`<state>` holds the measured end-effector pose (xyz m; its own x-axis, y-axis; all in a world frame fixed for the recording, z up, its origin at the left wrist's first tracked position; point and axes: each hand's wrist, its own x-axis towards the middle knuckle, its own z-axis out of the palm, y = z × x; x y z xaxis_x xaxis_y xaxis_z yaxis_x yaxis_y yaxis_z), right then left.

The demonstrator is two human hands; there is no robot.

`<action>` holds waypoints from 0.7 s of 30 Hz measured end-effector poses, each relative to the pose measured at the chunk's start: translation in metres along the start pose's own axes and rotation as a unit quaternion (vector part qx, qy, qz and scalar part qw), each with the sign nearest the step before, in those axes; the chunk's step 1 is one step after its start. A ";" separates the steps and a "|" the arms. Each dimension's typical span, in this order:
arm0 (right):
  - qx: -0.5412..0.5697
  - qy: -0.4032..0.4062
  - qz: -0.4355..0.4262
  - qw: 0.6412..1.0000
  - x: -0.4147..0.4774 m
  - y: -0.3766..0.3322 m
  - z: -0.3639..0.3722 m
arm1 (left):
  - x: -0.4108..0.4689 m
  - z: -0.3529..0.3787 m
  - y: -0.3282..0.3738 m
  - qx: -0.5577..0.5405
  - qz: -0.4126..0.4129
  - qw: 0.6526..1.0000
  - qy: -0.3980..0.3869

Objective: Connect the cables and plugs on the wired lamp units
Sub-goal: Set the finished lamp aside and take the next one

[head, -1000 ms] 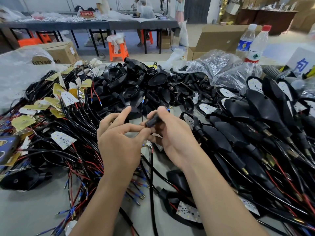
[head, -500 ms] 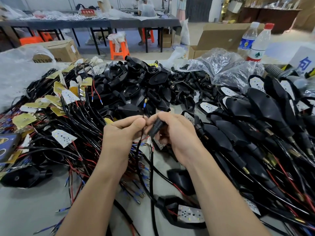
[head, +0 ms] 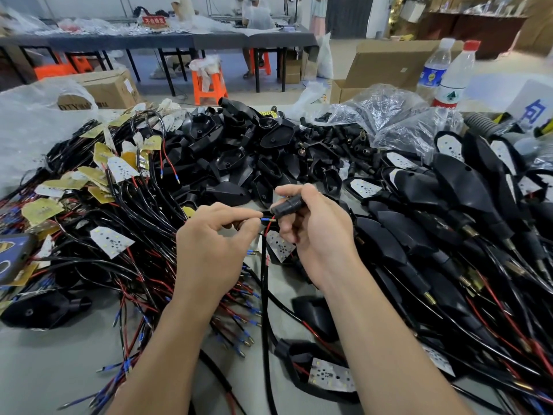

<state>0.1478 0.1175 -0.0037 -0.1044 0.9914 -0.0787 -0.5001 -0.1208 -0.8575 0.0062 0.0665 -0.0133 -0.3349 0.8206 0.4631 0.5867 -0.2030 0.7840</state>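
The black plug sleeve is held just above the clutter in the middle of the bench. The right hand grips it between thumb and curled fingers, its open mouth turned toward the other hand. The left hand pinches the blue-tipped wire end between thumb and forefinger, with the other fingers curled under. A red wire runs beside it, and their black cable drops straight down toward the table, past a small white LED board. Half a second ago that tip was poking up above the left hand and the sleeve stood more on end. Now the tip lies level, right at the sleeve's mouth, touching or very nearly. I'd say the threading is only just starting; whether any wire is inside yet I can't tell. To the left lies a tangle of wired boards, with loose black housings behind. Assembled lamp units are heaped on the right, and two water bottles stand beyond them.
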 end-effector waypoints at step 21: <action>0.010 -0.051 -0.016 0.999 0.000 0.002 0.001 | 0.001 0.008 -0.003 -0.157 -0.144 0.975 0.058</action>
<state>0.1460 0.1169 -0.0048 -0.1746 0.9846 0.0005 -0.5208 -0.0919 -0.8487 0.0107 0.0721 -0.0185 -0.5446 0.8051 0.2350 0.2078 -0.1420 0.9678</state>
